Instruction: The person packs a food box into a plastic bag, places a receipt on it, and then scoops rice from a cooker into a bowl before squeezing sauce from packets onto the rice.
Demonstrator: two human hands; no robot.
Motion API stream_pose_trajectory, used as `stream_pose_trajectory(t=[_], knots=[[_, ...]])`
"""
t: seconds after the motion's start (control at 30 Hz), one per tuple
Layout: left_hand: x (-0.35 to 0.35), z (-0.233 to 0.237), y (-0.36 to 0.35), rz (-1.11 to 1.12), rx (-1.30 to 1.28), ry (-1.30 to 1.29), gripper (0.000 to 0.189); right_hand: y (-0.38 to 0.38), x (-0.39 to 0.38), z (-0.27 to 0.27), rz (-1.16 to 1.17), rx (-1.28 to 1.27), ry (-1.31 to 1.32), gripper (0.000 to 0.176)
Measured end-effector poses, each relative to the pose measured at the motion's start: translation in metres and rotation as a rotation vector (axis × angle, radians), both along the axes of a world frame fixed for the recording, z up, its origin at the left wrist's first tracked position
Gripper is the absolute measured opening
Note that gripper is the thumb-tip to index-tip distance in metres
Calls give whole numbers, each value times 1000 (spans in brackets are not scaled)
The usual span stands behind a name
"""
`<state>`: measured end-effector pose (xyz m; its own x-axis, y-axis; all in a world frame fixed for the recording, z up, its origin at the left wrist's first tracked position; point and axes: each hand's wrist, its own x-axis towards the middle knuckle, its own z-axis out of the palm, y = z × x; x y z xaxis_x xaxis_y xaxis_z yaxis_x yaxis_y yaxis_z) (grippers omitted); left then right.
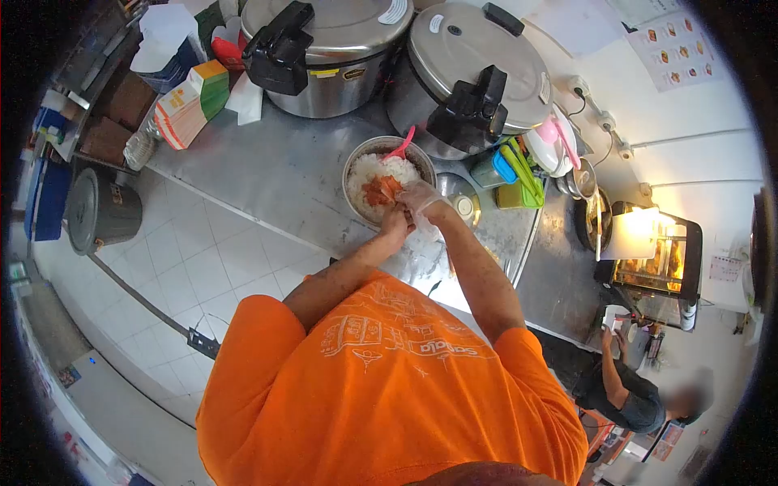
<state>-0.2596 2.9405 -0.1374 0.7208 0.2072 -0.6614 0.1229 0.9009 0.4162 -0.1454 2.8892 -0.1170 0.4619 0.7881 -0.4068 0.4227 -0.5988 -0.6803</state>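
A round metal bowl (350, 180) of white rice (369, 168) stands on the steel counter. Orange-red food (381, 191) lies in a patch over the rice, and a pink spoon or scoop (400, 144) leans at the far rim. My bare left hand (396, 223) is at the near rim, its fingers bent together beside the orange-red patch. My right hand (423, 202) wears a clear plastic glove and reaches over the right rim, fingers drawn in close to the left ones. What either hand pinches is too small and hidden to name.
Two large steel rice cookers (340, 89) (413, 101) stand behind the bowl. A metal lid (463, 202) and lidded containers (494, 172) are to the right. Folded cartons (190, 105) sit at the left, a grey bin (105, 212) below. Another person (624, 393) stands near a lit warmer (660, 257).
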Motion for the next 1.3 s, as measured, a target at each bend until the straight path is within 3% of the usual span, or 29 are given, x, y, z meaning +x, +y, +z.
stream_pose_trajectory(t=[0.03,0.1,0.17,0.27,0.37,0.47,0.53,0.57,0.6,0.67,0.7,0.77,0.8,0.87,0.93,1.07,1.17,1.27,1.3], knots=[[0,12,-1,12,15,51,25,5,-2,7,87,-16,-197,30],[8,-8,-4,33,70,6,31,11,-2,0,233,-111,-477,29],[11,-12,-4,5,149,32,37,19,1,-21,351,-271,-640,29],[6,7,-2,-112,283,135,39,23,8,-33,434,-377,-607,34],[4,2,-5,-141,328,146,38,14,9,-35,538,-234,-735,35],[9,13,-1,-87,375,167,37,42,-20,64,16,-317,-170,36],[12,-7,3,-184,558,206,36,36,-19,53,40,-253,-124,37],[20,-36,-6,-19,616,79,36,32,-16,45,51,-222,-103,37],[28,-79,-21,144,668,-46,36,30,-12,32,220,-270,-269,38],[33,-82,-30,360,570,-190,36,32,-3,12,560,-356,-599,38],[33,-76,-33,411,422,-205,36,30,-3,9,512,-334,-623,34],[25,-57,-31,242,440,-148,35,28,-1,7,418,-288,-675,27],[13,-40,-27,22,597,-73,35,30,3,10,421,-314,-638,24],[-6,-4,-9,-397,645,-22,33,34,11,19,427,-370,-556,20],[-23,29,17,-779,433,-81,31,27,21,11,443,-245,-608,19],[-52,47,43,-749,502,-143,29,19,34,-25,547,-297,-702,25],[-74,28,64,-620,480,-120,28,18,13,2,563,-266,-749,29],[-94,17,85,-524,419,-57,26,13,9,-5,457,-173,-746,29],[-100,17,90,-506,432,-23,26,13,4,8,470,-141,-849,30]])
